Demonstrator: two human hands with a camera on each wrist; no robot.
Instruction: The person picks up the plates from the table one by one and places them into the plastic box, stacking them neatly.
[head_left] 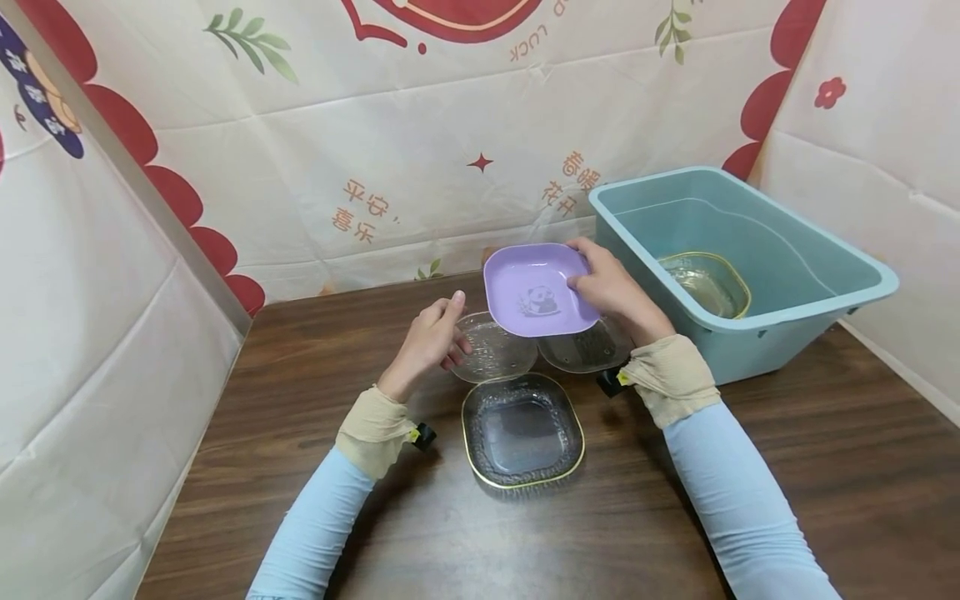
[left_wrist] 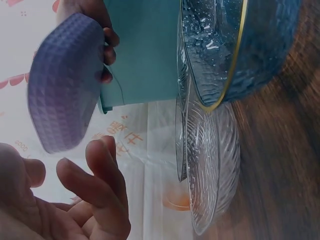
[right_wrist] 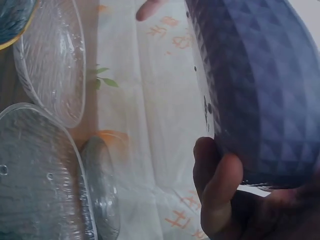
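My right hand [head_left: 611, 287] grips the right edge of a purple square dish [head_left: 513, 279] with a grey panda print, held up over the table and tilted toward me. In the right wrist view the dish's faceted outer side [right_wrist: 265, 90] shows, thumb and fingers at its rim. My left hand [head_left: 426, 343] holds nothing; its fingers are loosely bent, just left of the purple dish and apart from it. Below lie two clear ribbed dishes, one left [head_left: 495, 352] and one right [head_left: 587, 350], the right partly hidden. Nearer me stands a clear gold-rimmed square bowl [head_left: 523, 432].
A light blue plastic tub [head_left: 795, 321] stands at the right, with another gold-rimmed clear dish [head_left: 708, 287] inside. In the right wrist view a further clear dish [right_wrist: 104, 192] shows behind the others. A printed cloth [head_left: 450, 142] hangs behind the wooden table [head_left: 315, 383].
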